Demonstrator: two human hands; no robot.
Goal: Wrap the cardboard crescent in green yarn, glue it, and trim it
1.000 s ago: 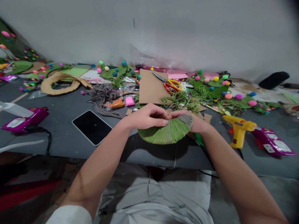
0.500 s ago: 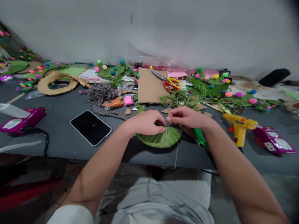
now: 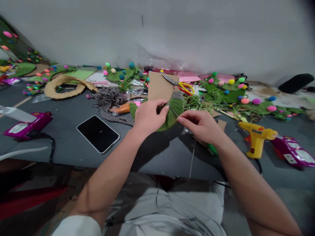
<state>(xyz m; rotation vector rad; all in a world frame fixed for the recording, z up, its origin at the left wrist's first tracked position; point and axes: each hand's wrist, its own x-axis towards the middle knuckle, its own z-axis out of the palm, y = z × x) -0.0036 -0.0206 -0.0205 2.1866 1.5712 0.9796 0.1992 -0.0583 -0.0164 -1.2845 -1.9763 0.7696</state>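
Note:
My left hand [image 3: 152, 114] is closed on a round piece wrapped in green yarn [image 3: 176, 113], held above the table and tilted up. Part of this piece shows on either side of the hand; the middle is covered by it. Grey yarn [image 3: 177, 95] is wound over its upper edge. At the piece's lower right edge, my right hand [image 3: 200, 126] pinches thumb and forefinger together on what looks like a thin grey yarn strand, faint in this view. Behind lie a cardboard sheet [image 3: 157, 86] and scissors [image 3: 184, 88] with red and yellow handles.
A phone [image 3: 98, 134] and a heap of grey yarn [image 3: 108, 98] lie left of my hands. A yellow glue gun [image 3: 257, 137] stands right, beside a purple power strip [image 3: 294, 150]. Green yarn scraps [image 3: 197, 101], pompom-decorated green pieces [image 3: 221, 91] and a tan wreath [image 3: 57, 93] line the back.
The green-wrapped piece has been raised off the table and turned, bringing its grey winding to the top. My right hand has moved down, from the centre to the piece's lower right edge.

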